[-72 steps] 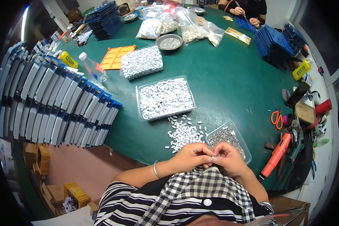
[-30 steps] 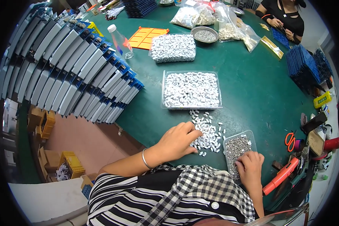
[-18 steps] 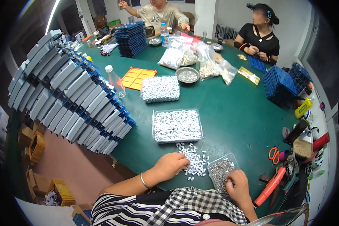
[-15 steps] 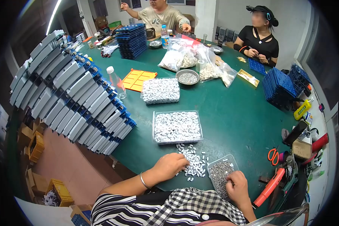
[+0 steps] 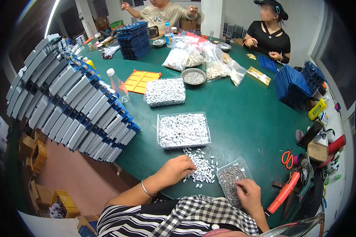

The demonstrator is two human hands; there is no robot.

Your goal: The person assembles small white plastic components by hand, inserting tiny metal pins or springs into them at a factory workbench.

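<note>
My left hand (image 5: 177,169) is closed in a pinch at the left edge of a loose pile of small white parts (image 5: 203,169). Whatever its fingertips hold is too small to name. Over the right side of a clear plastic tub (image 5: 221,170) of small metal pieces, probably screws (image 5: 231,177), my right hand (image 5: 249,193) has its thumb and fingers curled together; their contents are hidden. Just beyond the pile stands a clear box (image 5: 158,134) heaped with the same white parts (image 5: 184,129). A second heaped box (image 5: 165,91) sits behind it.
Grey-and-blue stacked trays (image 5: 75,102) lean at the left. A bottle (image 5: 118,85), orange tray (image 5: 140,81), metal bowl (image 5: 193,76) and plastic bags (image 5: 205,59) lie farther back. Orange scissors (image 5: 287,159) and a red-handled tool (image 5: 284,193) are at right. Two people sit across the table.
My left hand has shifted slightly up along the pile's edge. My right hand stays at the tub. Across the table, the right-hand person's hands have parted, and the other person's hand has risen.
</note>
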